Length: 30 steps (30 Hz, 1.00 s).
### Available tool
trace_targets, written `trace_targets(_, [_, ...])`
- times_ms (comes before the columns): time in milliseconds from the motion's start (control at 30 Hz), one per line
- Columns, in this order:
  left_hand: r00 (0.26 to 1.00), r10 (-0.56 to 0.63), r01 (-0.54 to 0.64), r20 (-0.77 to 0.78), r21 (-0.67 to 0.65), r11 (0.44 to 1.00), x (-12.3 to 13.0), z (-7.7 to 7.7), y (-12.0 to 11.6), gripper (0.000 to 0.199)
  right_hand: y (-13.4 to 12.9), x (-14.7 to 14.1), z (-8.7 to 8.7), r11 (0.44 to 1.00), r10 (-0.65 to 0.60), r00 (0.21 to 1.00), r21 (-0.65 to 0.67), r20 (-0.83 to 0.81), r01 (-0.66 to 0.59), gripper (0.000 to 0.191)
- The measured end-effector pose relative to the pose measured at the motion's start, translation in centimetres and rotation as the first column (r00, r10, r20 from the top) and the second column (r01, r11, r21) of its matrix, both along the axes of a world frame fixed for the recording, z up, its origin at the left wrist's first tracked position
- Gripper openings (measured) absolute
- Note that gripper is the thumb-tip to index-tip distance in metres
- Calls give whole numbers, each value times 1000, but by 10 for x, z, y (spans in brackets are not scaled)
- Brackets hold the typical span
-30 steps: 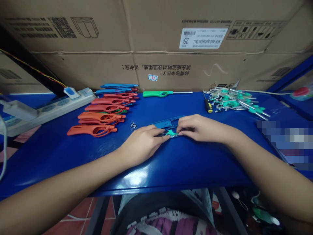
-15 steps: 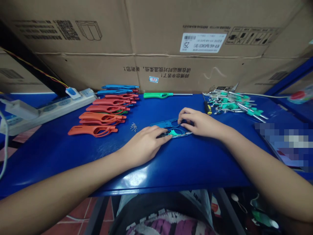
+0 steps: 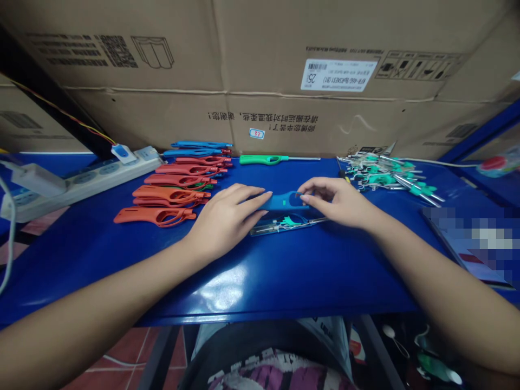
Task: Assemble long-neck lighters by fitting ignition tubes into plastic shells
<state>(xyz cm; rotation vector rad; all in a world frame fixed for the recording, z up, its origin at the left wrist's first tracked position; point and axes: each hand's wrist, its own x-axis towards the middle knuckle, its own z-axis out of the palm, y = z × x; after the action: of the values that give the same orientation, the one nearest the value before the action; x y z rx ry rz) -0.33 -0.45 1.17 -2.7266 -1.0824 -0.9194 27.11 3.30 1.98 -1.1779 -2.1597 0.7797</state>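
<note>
Left hand (image 3: 227, 216): pinching blue shell (image 3: 278, 202)
Right hand (image 3: 340, 201): pinching its other end
Filled half (image 3: 273, 226): on table (image 3: 317, 276), nearer person

And there's "25", upside down, on the white rectangular paper label (image 3: 338, 76); inverted "谢谢您!" across the brown cardboard box (image 3: 264, 43)!

Handle cover (image 3: 278, 202): blue. Inner part (image 3: 290, 221): mint green. Worktop (image 3: 325, 271): deep blue. Nearest handle (image 3: 140, 215): orange. Carton (image 3: 268, 32): brown, black print.
</note>
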Motion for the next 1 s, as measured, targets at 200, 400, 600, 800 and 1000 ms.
trace_targets(200, [984,0,-26,-179,-146,989,-5,8,1,37,-5,0,7,978,160,963,97,216,-185,41])
trace_targets(400, [950,-23,-68,-311,-280,958,-6,20,-5,35,-4,3,3,942,245,907,137,343,-307,41])
trace_targets(600, [927,-52,-62,-372,-288,956,-3,20,-9,30,-3,4,-1,912,319,872,130,370,-389,38])
trace_targets(800, [926,-55,-57,-374,-281,958,-2,16,-8,29,-3,5,-1,909,319,863,130,392,-395,37])
trace_targets(1000, [938,-62,-40,-341,-284,958,-2,11,-6,28,-4,4,-2,911,310,851,125,423,-394,36])
